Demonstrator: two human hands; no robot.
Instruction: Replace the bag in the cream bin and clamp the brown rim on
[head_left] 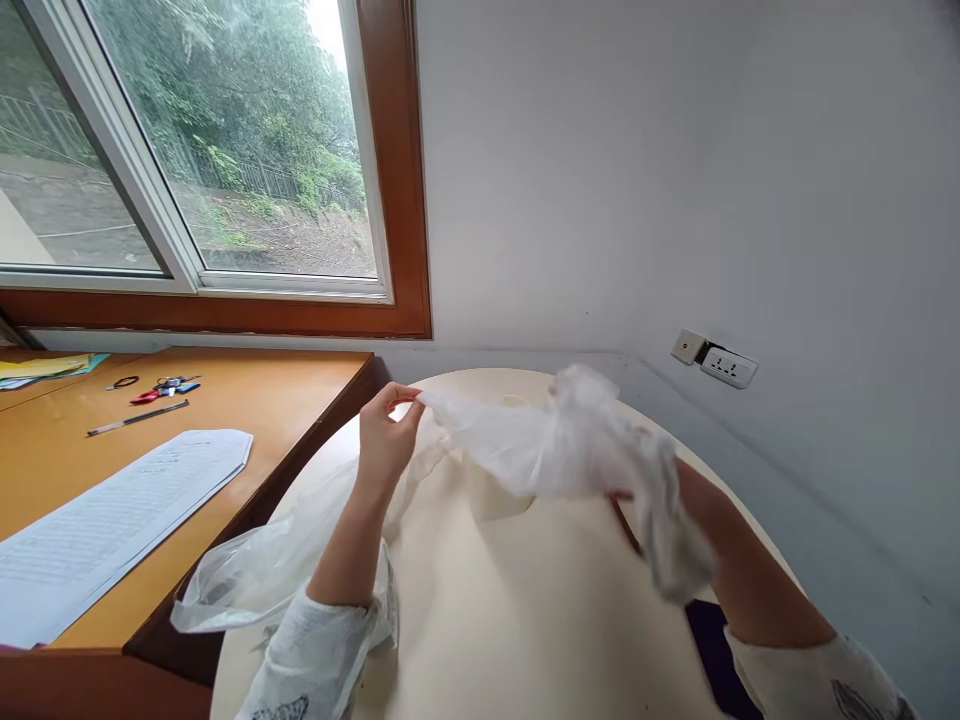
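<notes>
A thin white plastic bag (525,440) stretches in the air between my hands, above the cream round table (465,640). My left hand (390,430) pinches its left corner between thumb and fingertips. Bunched, blurred plastic covers most of my right hand (619,494), which holds the bag's right part; only a bit of its fingers shows. Under and beside my left forearm lies more crumpled clear plastic (255,575), hanging over the table's left edge. Whether it joins the held bag I cannot tell.
On the wooden desk (300,400) at left lie a stack of written paper (127,520), a pen (138,418), keys (174,384) and coloured folders (45,372). A dark purple item (720,655) lies by my right forearm. A wall socket (729,367) is at right, a window (247,150) above the desk.
</notes>
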